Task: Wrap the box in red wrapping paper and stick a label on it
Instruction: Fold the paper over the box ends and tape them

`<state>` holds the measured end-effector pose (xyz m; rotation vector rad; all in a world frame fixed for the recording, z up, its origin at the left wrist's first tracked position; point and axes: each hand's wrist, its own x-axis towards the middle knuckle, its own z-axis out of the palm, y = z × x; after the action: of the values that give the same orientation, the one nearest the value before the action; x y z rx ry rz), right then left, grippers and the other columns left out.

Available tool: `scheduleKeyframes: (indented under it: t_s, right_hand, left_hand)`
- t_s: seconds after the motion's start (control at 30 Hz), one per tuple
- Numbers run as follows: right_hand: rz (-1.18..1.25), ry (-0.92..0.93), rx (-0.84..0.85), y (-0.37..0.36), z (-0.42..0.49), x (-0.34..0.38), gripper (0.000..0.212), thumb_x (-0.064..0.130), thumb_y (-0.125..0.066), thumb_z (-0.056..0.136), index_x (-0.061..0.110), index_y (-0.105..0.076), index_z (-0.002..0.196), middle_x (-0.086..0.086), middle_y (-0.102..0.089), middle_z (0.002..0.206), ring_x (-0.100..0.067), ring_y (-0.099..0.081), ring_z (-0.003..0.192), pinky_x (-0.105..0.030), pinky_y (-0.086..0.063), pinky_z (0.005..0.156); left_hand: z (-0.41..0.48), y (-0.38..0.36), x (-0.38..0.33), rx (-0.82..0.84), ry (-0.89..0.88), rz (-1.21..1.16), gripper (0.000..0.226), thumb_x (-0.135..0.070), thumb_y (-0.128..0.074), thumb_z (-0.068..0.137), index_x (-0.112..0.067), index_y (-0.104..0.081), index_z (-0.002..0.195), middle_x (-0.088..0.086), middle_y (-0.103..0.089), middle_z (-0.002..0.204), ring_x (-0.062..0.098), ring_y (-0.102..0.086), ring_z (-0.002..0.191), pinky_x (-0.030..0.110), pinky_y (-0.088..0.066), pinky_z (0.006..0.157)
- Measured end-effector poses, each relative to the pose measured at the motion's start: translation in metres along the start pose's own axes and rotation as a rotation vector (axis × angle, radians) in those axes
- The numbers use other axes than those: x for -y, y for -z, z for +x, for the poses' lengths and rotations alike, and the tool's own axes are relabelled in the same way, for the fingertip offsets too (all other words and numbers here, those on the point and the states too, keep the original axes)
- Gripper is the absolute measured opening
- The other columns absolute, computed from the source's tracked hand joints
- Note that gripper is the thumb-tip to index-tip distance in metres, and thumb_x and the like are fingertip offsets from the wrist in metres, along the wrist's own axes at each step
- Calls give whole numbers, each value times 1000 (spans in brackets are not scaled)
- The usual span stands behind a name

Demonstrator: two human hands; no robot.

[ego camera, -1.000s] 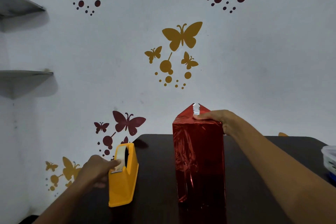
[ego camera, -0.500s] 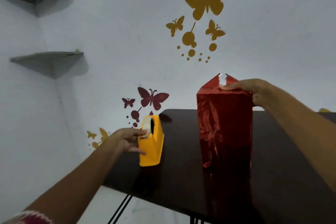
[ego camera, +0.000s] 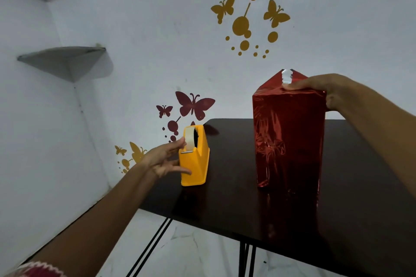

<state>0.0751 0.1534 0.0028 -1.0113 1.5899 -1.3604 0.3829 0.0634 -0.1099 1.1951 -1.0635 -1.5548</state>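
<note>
A tall box wrapped in shiny red paper (ego camera: pixel 289 139) stands upright on the dark table (ego camera: pixel 225 200). Its top paper flap sticks up in a point with a strip of clear tape (ego camera: pixel 286 76) on it. My right hand (ego camera: pixel 317 87) lies flat across the box top and presses the folded paper down, with part of the hand over the right edge. A yellow tape dispenser (ego camera: pixel 194 164) stands near the table's left edge. My left hand (ego camera: pixel 165 159) is beside it; the thumb touches the tape by the cutter and the fingers are spread along its side.
The table's left edge runs just under the dispenser, with thin black legs (ego camera: pixel 153 245) and pale floor below. Two grey corner shelves (ego camera: pixel 67 60) hang on the left wall. Butterfly stickers cover the white wall behind.
The view has swung left and down. My left hand has shifted from over the dispenser's top to its side, with fingers spread. My right hand stays on the box top.
</note>
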Motion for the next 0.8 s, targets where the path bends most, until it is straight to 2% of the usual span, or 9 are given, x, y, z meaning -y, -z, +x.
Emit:
scheduleKeyframes:
  t_s: [0.07, 0.13, 0.2, 0.27, 0.33, 0.47, 0.53, 0.7, 0.8]
  right_hand:
    - [5, 4, -7, 0, -2, 0, 22, 13, -73, 77, 5, -53, 79, -3, -57, 36, -11, -55, 29, -19, -39, 26]
    - [6, 5, -6, -1, -5, -1, 22, 14, -74, 76, 6, -53, 80, -3, -58, 37, -11, -56, 29, -20, -40, 27]
    - [7, 5, -9, -2, -7, -1, 23, 14, -74, 76, 6, -53, 81, -3, -58, 38, -11, -56, 30, -20, -41, 27]
    - [-4, 12, -18, -3, -9, -1, 22, 15, -73, 77, 6, -53, 80, -2, -58, 37, -11, -55, 29, -20, -41, 27]
    - [-17, 16, -22, -4, -12, 0, 22, 16, -73, 77, 7, -53, 78, -2, -57, 36, -10, -54, 28, -20, -40, 26]
    - [-20, 32, -27, -4, -19, -1, 22, 16, -70, 81, 8, -51, 76, 0, -54, 33, -7, -52, 26, -17, -36, 24]
    - [-33, 43, -36, -3, -21, -2, 23, 17, -70, 81, 9, -50, 75, 2, -53, 31, -7, -50, 24, -16, -35, 24]
    - [-41, 47, -64, -5, -26, -1, 24, 20, -72, 79, 10, -50, 77, 2, -52, 31, -7, -50, 24, -15, -35, 24]
    - [-52, 39, -66, -6, -27, 0, 26, 21, -70, 80, 10, -48, 74, 2, -51, 30, -7, -49, 23, -15, -34, 23]
  left_hand:
    - [-1, 0, 2, 12, -4, 13, 21, -22, -64, 85, -8, -57, 100, 10, -56, 107, 38, -50, 108, 56, -53, 57]
    - [-1, 0, 4, 18, -15, 6, 22, -21, -64, 85, -8, -57, 101, 9, -56, 106, 37, -51, 106, 54, -54, 55]
    - [1, 0, 8, 23, -32, -5, 32, -21, -64, 85, -8, -54, 112, 9, -57, 109, 36, -52, 106, 54, -54, 58]
    - [1, 0, 12, 37, -46, 7, 48, -22, -66, 82, -7, -49, 124, 12, -54, 121, 37, -50, 112, 54, -55, 62]
    - [0, -3, 16, 42, -61, 26, 55, -22, -67, 79, -6, -48, 128, 13, -51, 130, 37, -49, 116, 54, -56, 65]
    - [-3, -7, 29, -22, -98, -35, 21, -19, -65, 85, -10, -57, 102, 12, -51, 130, 35, -48, 118, 54, -52, 75]
    - [-5, -7, 37, -91, -122, -72, 16, -20, -66, 84, -11, -59, 96, 11, -51, 132, 36, -47, 123, 53, -52, 77]
    - [-10, -12, 48, -198, -182, -75, 49, -18, -67, 84, -2, -53, 128, 11, -54, 133, 33, -51, 120, 49, -55, 78]
    - [-11, -13, 52, -264, -185, -72, 53, -19, -69, 83, -3, -53, 130, 12, -55, 131, 33, -54, 116, 47, -56, 80]
